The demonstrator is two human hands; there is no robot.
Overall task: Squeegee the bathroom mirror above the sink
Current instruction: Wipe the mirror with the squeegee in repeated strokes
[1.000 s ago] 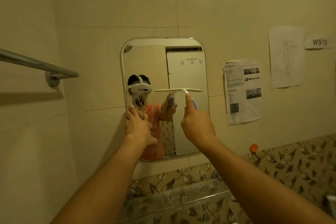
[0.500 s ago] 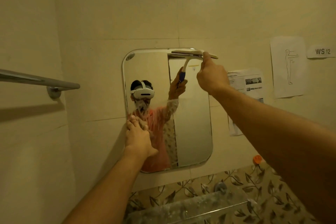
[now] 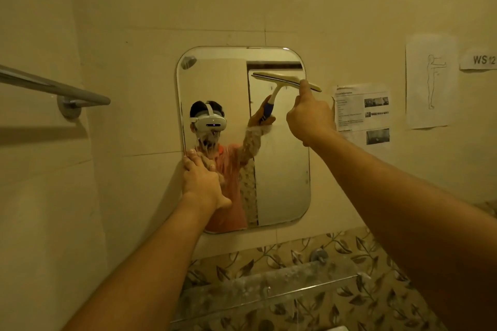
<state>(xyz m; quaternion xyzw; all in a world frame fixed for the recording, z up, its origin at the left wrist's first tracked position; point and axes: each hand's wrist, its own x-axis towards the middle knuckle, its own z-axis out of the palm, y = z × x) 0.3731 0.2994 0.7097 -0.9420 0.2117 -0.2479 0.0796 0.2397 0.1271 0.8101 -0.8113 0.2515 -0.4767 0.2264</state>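
Right hand grips the squeegee, fingers curled round the handle. The handle is hidden behind the hand and shows only in reflection, blue at the grip. The blade lies tilted against the upper right of the mirror, its right end past the mirror's edge. Left hand presses on the mirror's left edge, fingers straight, holding nothing. Streaks blur the glass just above it. Print on the paper notice is illegible. The towel rail is cut off at left.
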